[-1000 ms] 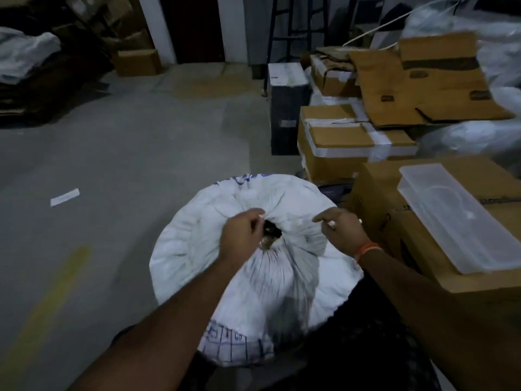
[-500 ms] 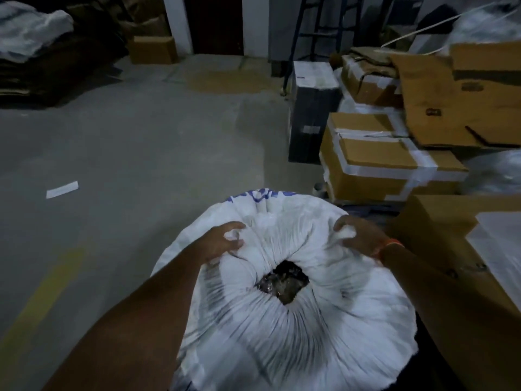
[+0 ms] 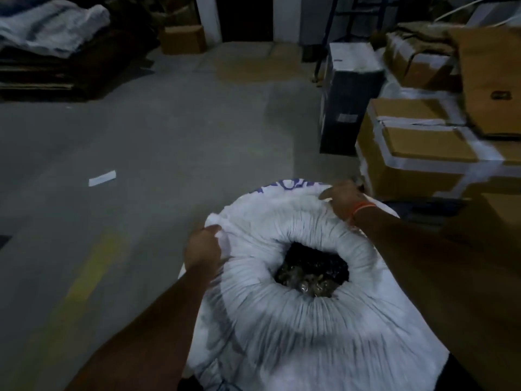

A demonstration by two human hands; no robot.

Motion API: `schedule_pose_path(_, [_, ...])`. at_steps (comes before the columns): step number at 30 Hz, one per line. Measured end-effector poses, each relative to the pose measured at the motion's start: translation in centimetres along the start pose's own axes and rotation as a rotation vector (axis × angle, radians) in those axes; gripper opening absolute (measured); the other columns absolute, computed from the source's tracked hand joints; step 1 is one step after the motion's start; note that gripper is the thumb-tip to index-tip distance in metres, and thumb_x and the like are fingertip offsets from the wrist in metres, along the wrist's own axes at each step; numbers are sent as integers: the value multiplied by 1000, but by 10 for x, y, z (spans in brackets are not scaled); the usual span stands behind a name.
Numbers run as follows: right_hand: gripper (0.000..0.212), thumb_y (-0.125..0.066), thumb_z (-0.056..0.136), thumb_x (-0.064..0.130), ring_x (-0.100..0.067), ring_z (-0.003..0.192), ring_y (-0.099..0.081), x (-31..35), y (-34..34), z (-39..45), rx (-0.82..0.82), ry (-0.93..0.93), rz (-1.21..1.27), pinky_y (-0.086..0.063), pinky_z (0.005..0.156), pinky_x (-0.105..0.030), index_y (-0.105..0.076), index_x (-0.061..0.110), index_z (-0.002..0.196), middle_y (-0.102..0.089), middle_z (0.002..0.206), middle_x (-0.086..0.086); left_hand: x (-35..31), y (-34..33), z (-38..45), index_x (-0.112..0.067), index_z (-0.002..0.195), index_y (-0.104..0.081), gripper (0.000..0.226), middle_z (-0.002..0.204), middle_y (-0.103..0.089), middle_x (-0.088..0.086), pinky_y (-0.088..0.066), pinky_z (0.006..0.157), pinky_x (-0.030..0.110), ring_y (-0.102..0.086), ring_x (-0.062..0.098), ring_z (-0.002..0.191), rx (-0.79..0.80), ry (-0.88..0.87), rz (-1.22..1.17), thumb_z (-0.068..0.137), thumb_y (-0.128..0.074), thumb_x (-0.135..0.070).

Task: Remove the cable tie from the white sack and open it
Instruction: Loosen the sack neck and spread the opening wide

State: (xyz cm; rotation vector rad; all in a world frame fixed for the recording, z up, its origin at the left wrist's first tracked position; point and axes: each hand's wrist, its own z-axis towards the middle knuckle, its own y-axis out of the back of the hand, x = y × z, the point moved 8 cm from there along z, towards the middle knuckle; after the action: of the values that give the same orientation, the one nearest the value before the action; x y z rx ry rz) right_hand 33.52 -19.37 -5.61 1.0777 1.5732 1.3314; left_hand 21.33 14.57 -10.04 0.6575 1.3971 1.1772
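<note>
The white sack (image 3: 282, 320) stands on the floor right below me, its pleated top spread into a wide ring. Through the dark round mouth (image 3: 313, 270) I see shiny dark contents. My left hand (image 3: 204, 249) grips the sack's rim on the left side. My right hand (image 3: 342, 201), with an orange band at the wrist, grips the rim at the far right. No cable tie shows anywhere on the sack or in either hand.
Taped cardboard boxes (image 3: 417, 153) are stacked close on the right, with a tall black box (image 3: 349, 103) behind them. Grey concrete floor (image 3: 141, 136) stretches to the left, with a white paper strip (image 3: 102, 178) lying on it. Dark piles and white cloth (image 3: 50, 26) lie at far left.
One second ago both hands pinched the tied neck. Since then the neck has come loose, my hands have moved outward to the rim, and the mouth has widened.
</note>
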Motion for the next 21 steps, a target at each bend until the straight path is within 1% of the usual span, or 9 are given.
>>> schedule_pose_path(3, [35, -59, 94, -1, -29, 125, -55, 6, 20, -29, -124, 1, 245, -28, 103, -11, -65, 1, 129, -60, 129, -14, 2, -5, -6, -11, 124, -73, 35, 128, -68, 25, -51, 99, 41, -65, 42, 119, 114, -30, 18, 96, -53, -17])
schedule_pose_path(6, [36, -62, 89, 1, -42, 119, -53, 13, 67, -106, -554, -77, 304, -39, 107, -41, -67, 3, 124, -61, 128, -24, 4, 25, -17, -20, 128, -69, 34, 145, -55, 16, -43, 110, 42, -50, 34, 135, -18, -87, 16, 95, -59, -18])
schedule_pose_path(9, [25, -59, 89, 11, -35, 103, -55, 56, 73, -223, -762, 59, 371, -45, 94, -45, -67, 3, 112, -62, 110, -20, -19, 67, -68, -16, 117, -70, 26, 133, -60, 13, -49, 101, 47, -58, 34, 122, -168, -530, -98, 99, -53, -23])
schedule_pose_path(11, [28, -59, 89, 19, -34, 99, -58, 100, 49, -292, -708, 250, 391, -48, 89, -45, -66, 2, 111, -65, 106, -19, -32, 78, -117, -11, 125, -67, 39, 137, -60, 13, -47, 105, 49, -58, 34, 128, -74, -845, -134, 97, -57, -37])
schedule_pose_path(13, [49, -63, 90, 35, -37, 115, -60, 135, 5, -329, -525, 373, 298, -51, 94, -47, -62, 1, 126, -64, 124, -20, -38, 69, -160, -4, 144, -54, 76, 157, -46, 14, -34, 120, 46, -41, 30, 148, 140, -1044, -73, 89, -67, -55])
schedule_pose_path(15, [91, -55, 86, 63, -37, 145, -36, 152, -44, -337, -216, 387, 190, -39, 112, -50, -34, 5, 153, -37, 158, -21, -38, 42, -192, -5, 160, -23, 113, 172, -15, 12, -10, 129, 43, -12, 28, 160, 383, -1116, 91, 81, -61, -76])
schedule_pose_path(17, [118, -46, 74, 74, -33, 155, 3, 157, -74, -337, -35, 339, 63, -9, 123, -48, -2, 7, 160, 5, 168, -16, -37, 20, -211, -7, 163, 0, 132, 173, 7, 14, 5, 129, 42, 9, 28, 160, 494, -1145, 284, 74, -60, -83])
schedule_pose_path(19, [115, -52, 73, 58, -34, 154, 12, 155, -88, -332, 17, 282, -16, 2, 121, -47, 1, 4, 159, 12, 167, -17, -42, 7, -218, -6, 162, 7, 135, 171, 13, 17, 8, 128, 43, 17, 31, 158, 474, -1129, 441, 71, -71, -68])
schedule_pose_path(21, [88, -54, 79, 22, -36, 153, -12, 151, -94, -326, 20, 244, -51, -5, 120, -46, -18, -2, 155, -20, 165, -21, -59, 8, -227, -3, 161, 3, 121, 171, 4, 22, 1, 129, 46, 14, 34, 158, 414, -1091, 485, 73, -69, -43])
